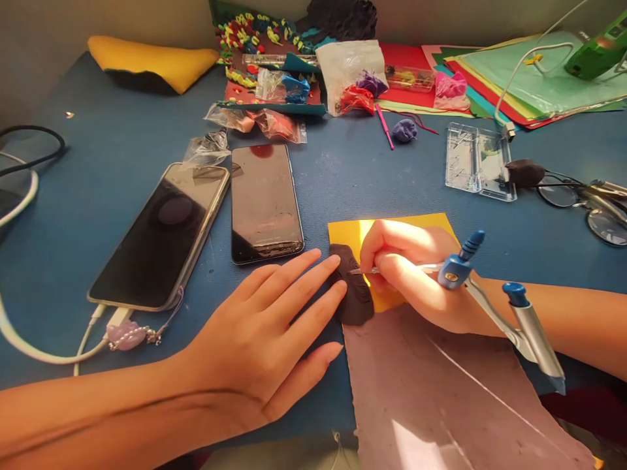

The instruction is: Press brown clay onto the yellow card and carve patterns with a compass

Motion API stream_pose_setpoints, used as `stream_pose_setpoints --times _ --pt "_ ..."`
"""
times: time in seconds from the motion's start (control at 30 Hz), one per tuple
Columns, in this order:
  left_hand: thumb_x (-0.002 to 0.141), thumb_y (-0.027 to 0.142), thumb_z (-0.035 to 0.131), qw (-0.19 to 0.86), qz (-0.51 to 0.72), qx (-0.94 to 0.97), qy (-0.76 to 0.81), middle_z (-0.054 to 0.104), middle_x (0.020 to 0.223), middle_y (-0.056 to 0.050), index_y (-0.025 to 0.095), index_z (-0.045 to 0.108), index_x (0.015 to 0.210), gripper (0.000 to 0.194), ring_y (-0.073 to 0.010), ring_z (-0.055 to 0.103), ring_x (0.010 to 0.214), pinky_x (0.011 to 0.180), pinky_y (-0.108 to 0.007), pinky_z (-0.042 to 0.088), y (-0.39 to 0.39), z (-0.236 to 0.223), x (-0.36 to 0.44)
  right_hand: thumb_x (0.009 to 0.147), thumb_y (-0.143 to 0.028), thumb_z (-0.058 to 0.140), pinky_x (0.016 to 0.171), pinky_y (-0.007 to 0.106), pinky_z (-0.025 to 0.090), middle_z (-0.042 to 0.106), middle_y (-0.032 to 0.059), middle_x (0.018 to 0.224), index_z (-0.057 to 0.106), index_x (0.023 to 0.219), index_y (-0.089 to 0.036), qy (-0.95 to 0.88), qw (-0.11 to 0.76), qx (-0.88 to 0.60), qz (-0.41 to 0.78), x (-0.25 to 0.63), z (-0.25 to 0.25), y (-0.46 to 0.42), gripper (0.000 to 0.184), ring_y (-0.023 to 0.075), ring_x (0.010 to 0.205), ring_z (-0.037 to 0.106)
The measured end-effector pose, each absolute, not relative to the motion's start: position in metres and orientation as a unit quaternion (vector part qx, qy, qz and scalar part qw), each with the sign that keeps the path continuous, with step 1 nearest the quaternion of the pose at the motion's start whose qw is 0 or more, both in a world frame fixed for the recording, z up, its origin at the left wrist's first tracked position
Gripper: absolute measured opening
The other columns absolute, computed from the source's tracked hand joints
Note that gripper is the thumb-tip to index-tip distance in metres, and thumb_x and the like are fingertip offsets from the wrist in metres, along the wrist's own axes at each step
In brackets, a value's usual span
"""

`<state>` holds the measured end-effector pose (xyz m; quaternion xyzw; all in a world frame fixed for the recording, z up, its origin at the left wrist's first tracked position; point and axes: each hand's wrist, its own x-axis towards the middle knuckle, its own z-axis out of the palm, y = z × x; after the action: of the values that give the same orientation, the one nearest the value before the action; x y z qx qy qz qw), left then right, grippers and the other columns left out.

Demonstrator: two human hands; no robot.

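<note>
A dark brown slab of modelling clay [356, 301] lies across the left edge of a yellow sheet [392, 225], with short marks pressed into its surface. My left hand [264, 326] rests flat with fingers spread, its fingertips at the slab's left edge. A drawing compass [494, 310] is pinched in my right hand [416, 267], one leg's tip on the clay. Its blue knob and other leg stick out to the right. Below the yellow sheet a mauve-brown sheet [431, 385] with a pale crease reaches toward me.
Two phones [164, 235] [267, 202] lie to the left, one with white cables. An open clear case [480, 160] and eyeglasses [588, 202] are at right. Clay bags [279, 124], a pink tool [385, 127], a purple clay ball [405, 130] and coloured sheets [539, 78] lie at the back.
</note>
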<state>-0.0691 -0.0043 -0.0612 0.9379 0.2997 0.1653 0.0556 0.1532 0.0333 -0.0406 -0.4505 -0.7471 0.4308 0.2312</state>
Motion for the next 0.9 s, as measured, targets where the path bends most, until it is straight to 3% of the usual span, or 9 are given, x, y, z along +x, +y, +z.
stream_pose_setpoints --times 0.63,0.9 --pt "0.091 0.023 0.051 0.053 0.147 0.943 0.295 0.051 0.141 -0.017 0.008 0.054 0.130 0.042 -0.0319 0.041 0.135 0.105 -0.048 0.042 -0.0039 -0.0607 -0.0689 0.078 -0.008 0.035 0.046 0.021 0.033 0.047 -0.0052 0.058 0.044 0.069 -0.021 -0.782 0.229 -0.381 0.436 0.1573 -0.0431 0.0339 0.017 0.0073 0.049 0.040" --pt "0.091 0.024 0.051 0.063 0.143 0.940 0.304 0.044 0.147 -0.015 0.015 0.051 0.136 0.046 -0.0328 0.040 0.136 0.106 -0.049 0.040 -0.0031 -0.0625 -0.0698 0.078 -0.010 0.034 0.049 0.021 0.034 0.049 -0.0051 0.062 0.045 0.066 -0.020 -0.783 0.220 -0.420 0.402 0.1592 -0.0391 0.0345 0.019 0.0070 0.052 0.042"
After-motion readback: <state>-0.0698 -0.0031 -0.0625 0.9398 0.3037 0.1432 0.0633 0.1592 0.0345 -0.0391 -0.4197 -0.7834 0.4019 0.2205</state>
